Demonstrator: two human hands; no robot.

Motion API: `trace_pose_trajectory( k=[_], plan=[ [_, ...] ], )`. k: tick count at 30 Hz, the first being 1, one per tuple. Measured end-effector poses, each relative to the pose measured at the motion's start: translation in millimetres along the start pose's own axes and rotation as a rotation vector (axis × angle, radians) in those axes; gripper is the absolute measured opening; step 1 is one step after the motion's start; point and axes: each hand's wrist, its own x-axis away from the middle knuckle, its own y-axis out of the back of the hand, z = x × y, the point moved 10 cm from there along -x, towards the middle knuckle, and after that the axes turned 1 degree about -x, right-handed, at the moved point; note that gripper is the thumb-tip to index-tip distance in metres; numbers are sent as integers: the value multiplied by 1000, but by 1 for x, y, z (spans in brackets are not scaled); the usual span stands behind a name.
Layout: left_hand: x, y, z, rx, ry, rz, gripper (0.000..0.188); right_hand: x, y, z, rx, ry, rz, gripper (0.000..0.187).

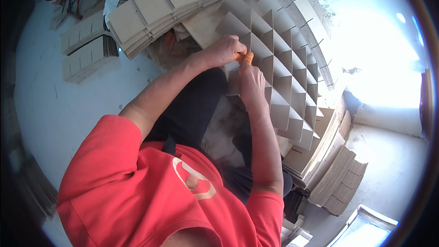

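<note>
Two bare hands meet at the near-left side of a cardboard grid (282,83), upper centre of the head view. We note the left hand (224,50) coming in from the left, fingers curled, pinching the grid's edge. The right hand (251,82) rises from below, also curled, its thumb and fingers gripping the grid just beside the left. Orange coverings (248,58) show on fingertips of both; exactly how the card sits between them we cannot tell, the fingers hide it.

The grid stands opened into many cells, its crossed panels spread toward the right. Beyond its left end we record a long fanned stack of slotted strips (153,7); along its far right side, another row of slotted card (304,23). Two smaller bundles (87,59) lie on the pale floor (43,89) to the left. Lower right, near the wall, we log a tilted cardboard bundle (338,183).
</note>
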Motion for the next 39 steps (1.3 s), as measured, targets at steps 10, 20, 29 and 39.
trace_pose_trajectory(
  k=[10, 20, 29, 39],
  plan=[
    [-8, -1, -49, -350, -315, 32, 75, 15, 86, -125, 57, -444, -447, 52],
    [-73, -72, -55, -457, -385, 379, 92, 43, 36, -149, -432, -78, 83, 37],
    [-83, -103, -33, -273, -119, 606, 43, 186, 121, -271, -549, -370, -822, 25],
    [-77, -97, -58, -322, -237, 510, 26, 326, 49, -395, 108, -675, -566, 49]
  ],
)
